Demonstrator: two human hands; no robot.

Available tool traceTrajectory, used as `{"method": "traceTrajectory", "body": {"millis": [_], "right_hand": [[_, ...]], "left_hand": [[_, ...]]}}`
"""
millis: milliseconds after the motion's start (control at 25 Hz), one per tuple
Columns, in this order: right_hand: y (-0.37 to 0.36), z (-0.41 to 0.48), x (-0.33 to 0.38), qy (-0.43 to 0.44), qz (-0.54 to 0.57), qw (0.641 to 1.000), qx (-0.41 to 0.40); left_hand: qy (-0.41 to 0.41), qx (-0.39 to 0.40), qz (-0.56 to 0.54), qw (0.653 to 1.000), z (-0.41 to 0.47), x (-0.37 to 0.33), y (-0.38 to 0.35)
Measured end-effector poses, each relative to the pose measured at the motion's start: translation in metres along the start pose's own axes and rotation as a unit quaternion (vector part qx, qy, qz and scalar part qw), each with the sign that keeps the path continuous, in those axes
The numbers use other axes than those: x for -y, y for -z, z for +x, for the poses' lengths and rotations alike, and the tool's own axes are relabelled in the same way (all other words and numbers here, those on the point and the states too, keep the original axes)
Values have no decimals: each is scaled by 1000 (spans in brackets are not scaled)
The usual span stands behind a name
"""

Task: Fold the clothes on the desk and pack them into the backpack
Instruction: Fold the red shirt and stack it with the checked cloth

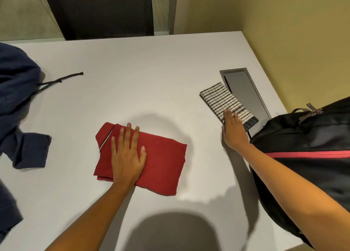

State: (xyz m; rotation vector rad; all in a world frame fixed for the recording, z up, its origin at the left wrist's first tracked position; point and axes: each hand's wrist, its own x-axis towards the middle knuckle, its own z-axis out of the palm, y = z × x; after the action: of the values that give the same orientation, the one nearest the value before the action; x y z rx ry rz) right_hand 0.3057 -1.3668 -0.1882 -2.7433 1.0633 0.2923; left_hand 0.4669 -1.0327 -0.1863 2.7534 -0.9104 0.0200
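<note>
A folded red shirt [162, 165] lies in the middle of the white desk [132, 80]. My left hand [127, 154] presses flat on its left half, fingers straight and spread. A folded black-and-white striped garment [219, 99] lies to the right, partly over a grey cable hatch. My right hand [233, 130] reaches to the striped garment's near end with straight fingers touching it. A black backpack [310, 156] with a red stripe stands at the desk's right edge, right beside my right forearm. A crumpled navy hoodie [17, 91] sprawls at the left edge.
The grey cable hatch [246, 91] is set into the desk at the right rear. The hoodie's dark drawstring [62, 79] trails onto the desk. A yellow wall runs behind and along the right; a dark panel stands beyond the far edge.
</note>
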Motion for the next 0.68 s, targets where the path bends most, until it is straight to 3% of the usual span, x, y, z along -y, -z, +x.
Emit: {"method": "traceTrajectory", "body": {"millis": [120, 280, 400, 520, 680], "right_hand": [[-9, -44, 40, 78, 40, 996, -15], [-16, -73, 77, 136, 99, 975, -145], [-5, -62, 78, 49, 116, 976, -178], [1, -46, 64, -82, 78, 989, -99], [12, -42, 59, -102, 67, 990, -76]], "left_hand": [[1, 3, -2, 1000, 0, -1, 0], [-10, 4, -8, 1000, -4, 4, 1], [-20, 7, -8, 1000, -10, 11, 2], [-13, 9, -9, 1000, -16, 14, 4], [-35, 17, -17, 999, -35, 19, 9]]}}
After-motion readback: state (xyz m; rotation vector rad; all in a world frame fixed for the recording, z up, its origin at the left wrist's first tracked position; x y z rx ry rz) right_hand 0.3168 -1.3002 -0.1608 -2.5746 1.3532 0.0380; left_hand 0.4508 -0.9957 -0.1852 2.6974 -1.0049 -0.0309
